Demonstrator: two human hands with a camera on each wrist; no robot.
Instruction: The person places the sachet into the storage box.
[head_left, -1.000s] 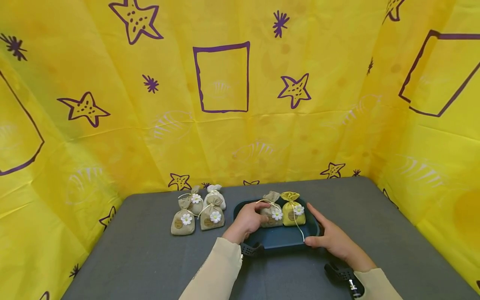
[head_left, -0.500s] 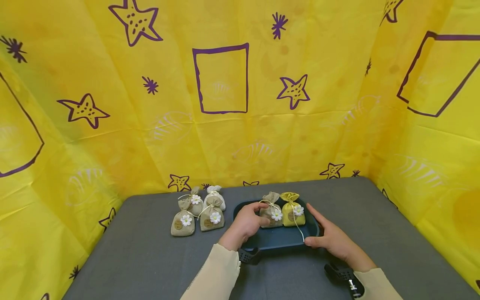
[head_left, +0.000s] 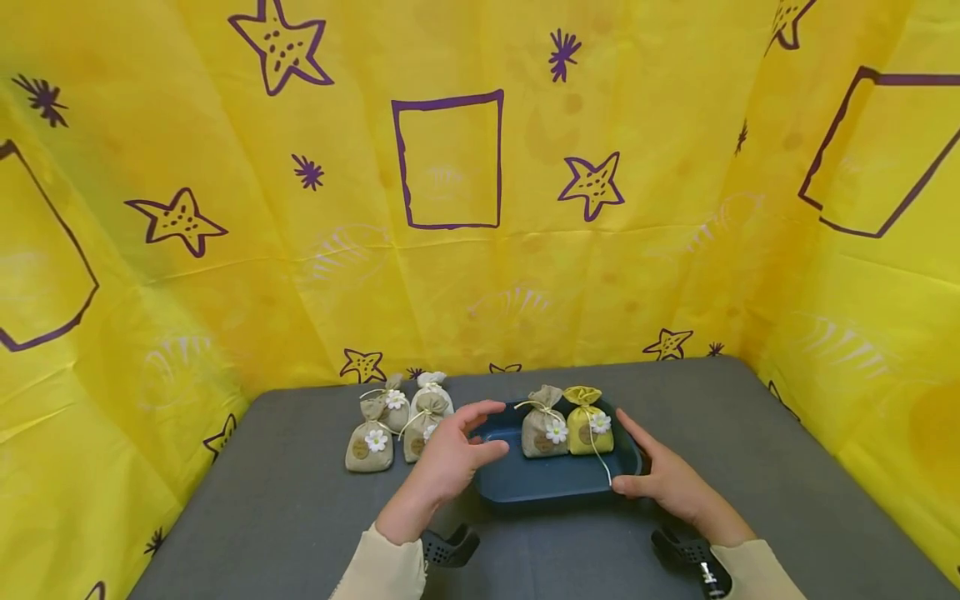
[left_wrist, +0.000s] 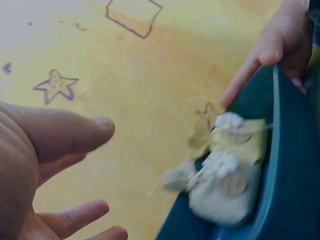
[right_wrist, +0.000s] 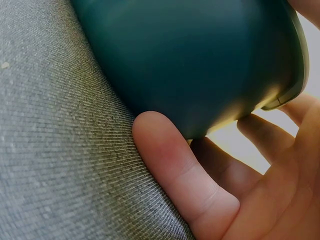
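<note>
A dark teal tray (head_left: 521,482) holds two small drawstring sachets with white flowers: a greyish-beige sachet (head_left: 542,442) on the left and a yellow sachet (head_left: 582,440) beside it. My left hand (head_left: 442,462) hovers by the tray's left end, fingers spread and nothing in them; it covers part of a beige sachet behind. The left wrist view shows its thumb and fingers apart, away from the tray. At the tray's right end my right hand (head_left: 675,483) grips it, thumb on the near side and fingers around the end, as the right wrist view also shows.
Several more sachets (head_left: 367,446), beige and one white, are bunched on the grey table (head_left: 292,500) left of the tray. Behind and to both sides hangs a yellow cloth (head_left: 450,292) with purple drawings.
My left hand has let go of the greyish-beige sachet and moved left, out to the tray's left end. The right hand stays at the tray.
</note>
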